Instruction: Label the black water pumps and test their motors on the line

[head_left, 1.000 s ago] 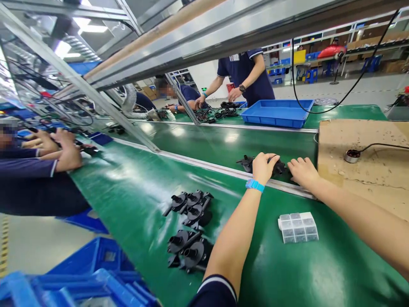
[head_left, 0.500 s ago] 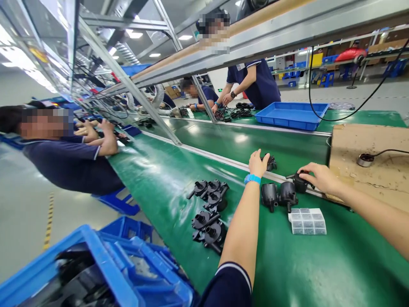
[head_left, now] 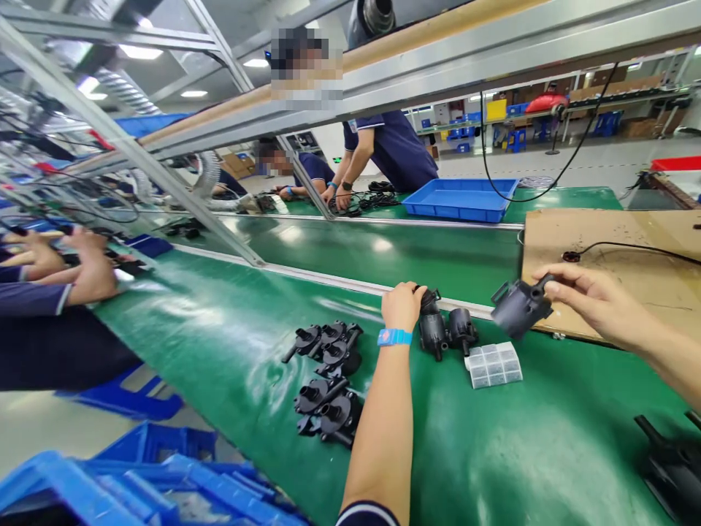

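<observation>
1. The glossy green worktop (head_left: 493,453) stretched smooth in front of you, with a flat brown cardboard sheet (head_left: 629,270) at its far right.
2. A cluster of black moulded plastic housings (head_left: 328,372) lay left of your left forearm.
3. Your right hand (head_left: 591,299) pinched a rounded black pump body (head_left: 518,307) clear above the worktop.
4. Your left hand (head_left: 404,305) was closed over another black pump (head_left: 432,329), standing beside a third (head_left: 461,329).
5. A small clear gridded tray (head_left: 493,365) lay just beside them.

Glossy green tabletop (head_left: 246,343), black plastic pump housings (head_left: 328,380), another black housing (head_left: 518,308) held aloft, bright blue wristband (head_left: 394,337), clear gridded parts box (head_left: 493,364), blue tray (head_left: 460,199), brown cardboard sheet (head_left: 629,270), navy sleeve with white trim (head_left: 369,515).
</observation>
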Available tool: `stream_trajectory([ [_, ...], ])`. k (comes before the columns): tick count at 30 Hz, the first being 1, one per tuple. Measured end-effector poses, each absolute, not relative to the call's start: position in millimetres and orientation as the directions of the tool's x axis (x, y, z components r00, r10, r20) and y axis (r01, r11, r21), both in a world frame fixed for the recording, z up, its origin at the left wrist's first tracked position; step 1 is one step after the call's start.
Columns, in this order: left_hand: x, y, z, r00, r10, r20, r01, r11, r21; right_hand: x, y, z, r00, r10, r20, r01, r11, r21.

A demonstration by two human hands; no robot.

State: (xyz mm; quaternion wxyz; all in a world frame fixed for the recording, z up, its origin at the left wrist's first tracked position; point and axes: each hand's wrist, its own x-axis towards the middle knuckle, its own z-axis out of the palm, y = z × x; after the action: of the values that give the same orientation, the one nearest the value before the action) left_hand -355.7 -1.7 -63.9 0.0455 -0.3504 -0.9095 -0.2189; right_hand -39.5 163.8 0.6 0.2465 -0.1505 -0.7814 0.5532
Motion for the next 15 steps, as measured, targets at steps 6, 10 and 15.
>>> stream_trajectory([
  [6,-312.1,-30.8,-33.2,-0.63,0.701,0.334,0.763,0.479,0.434,5.9,109.9,7.9,-0.898,0.425,0.115,-0.061,0.138,-0.989],
  [10,-248.6,-55.4,-14.2,-0.147,0.886,0.439,0.69,-0.226,0.688,26.0,84.9,14.4,-0.922,0.365,0.127,-0.092,0.111,-0.99],
  [15,-178.0,-78.9,-16.2,0.165,0.827,0.538,0.511,-0.538,0.67,52.6,66.4,15.8,-0.916,0.373,0.147,-0.08,0.189,-0.979],
])
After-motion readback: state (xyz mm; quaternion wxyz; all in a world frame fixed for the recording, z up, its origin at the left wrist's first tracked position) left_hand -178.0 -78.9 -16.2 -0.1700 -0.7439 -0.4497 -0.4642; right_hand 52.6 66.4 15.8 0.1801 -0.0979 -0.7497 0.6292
